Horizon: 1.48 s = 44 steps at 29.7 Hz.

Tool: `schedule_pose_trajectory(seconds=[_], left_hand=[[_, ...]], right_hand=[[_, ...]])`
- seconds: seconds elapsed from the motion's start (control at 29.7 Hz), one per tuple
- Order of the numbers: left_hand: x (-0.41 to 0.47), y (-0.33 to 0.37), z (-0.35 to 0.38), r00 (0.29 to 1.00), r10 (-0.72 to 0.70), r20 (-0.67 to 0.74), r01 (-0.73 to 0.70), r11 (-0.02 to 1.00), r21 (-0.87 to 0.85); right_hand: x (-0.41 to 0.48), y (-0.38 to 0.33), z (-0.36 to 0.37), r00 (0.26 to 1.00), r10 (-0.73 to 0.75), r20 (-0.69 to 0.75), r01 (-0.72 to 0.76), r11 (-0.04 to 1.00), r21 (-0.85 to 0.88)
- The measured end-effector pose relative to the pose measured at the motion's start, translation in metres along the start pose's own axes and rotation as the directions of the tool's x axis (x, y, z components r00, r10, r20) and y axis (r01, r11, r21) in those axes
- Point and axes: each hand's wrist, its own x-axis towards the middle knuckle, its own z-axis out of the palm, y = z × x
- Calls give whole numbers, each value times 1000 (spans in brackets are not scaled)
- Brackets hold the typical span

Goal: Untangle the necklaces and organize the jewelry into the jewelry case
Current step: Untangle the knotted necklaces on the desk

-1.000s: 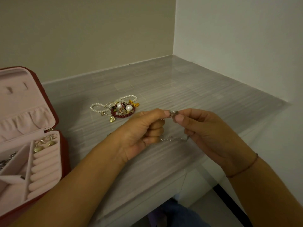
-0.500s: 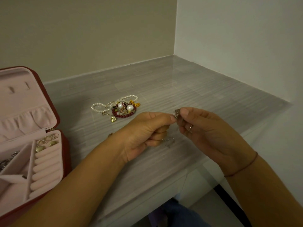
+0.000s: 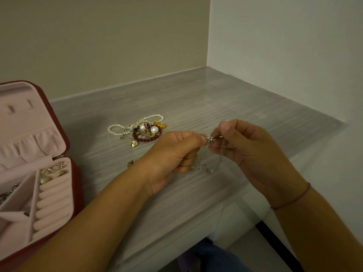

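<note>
Working at the grey counter (image 3: pixel 196 107), open red case (image 3: pixel 77 185) off to my left. It's only got a few earrings (image 3: pixel 53 172) and one chain (image 3: pixel 7 191) in it, so I'd say we're early on. The heap of pearls and beads (image 3: pixel 143 130) beyond my hands isn't sorted yet, lots left. My left hand (image 3: pixel 172 154) and right hand (image 3: pixel 253 152) both pinch a thin silver necklace (image 3: pixel 204 168) just above the counter, slack drooping below. The pinches meet at a tiny charm (image 3: pixel 211 140); looks knotted there, hard to tell.
</note>
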Motion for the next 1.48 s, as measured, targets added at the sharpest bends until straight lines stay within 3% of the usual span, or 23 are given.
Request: schedule_pose_trajectory(seconds=[0.34,0.61,0.88,1.18,1.48], left_hand=[[-2,0,0,1000,3,-18,-2,999,53],[-2,1,3,998,51,-22,-47,983,176],[0,0,-2,998,30,-54,-28,999,43],[3,-1,-1,998,58,-7,-57,954,-294],[0,3,1,998,40,38,-31,976,-216]], right_hand=[[-1,3,9,997,29,-72,-23,997,79],[0,0,12,988,-18,-155,15,1000,-22],[3,-5,6,993,-55,-104,49,997,-57],[0,-2,2,1000,-26,-14,24,987,-161],[-6,-4,2,995,-52,84,68,978,-196]])
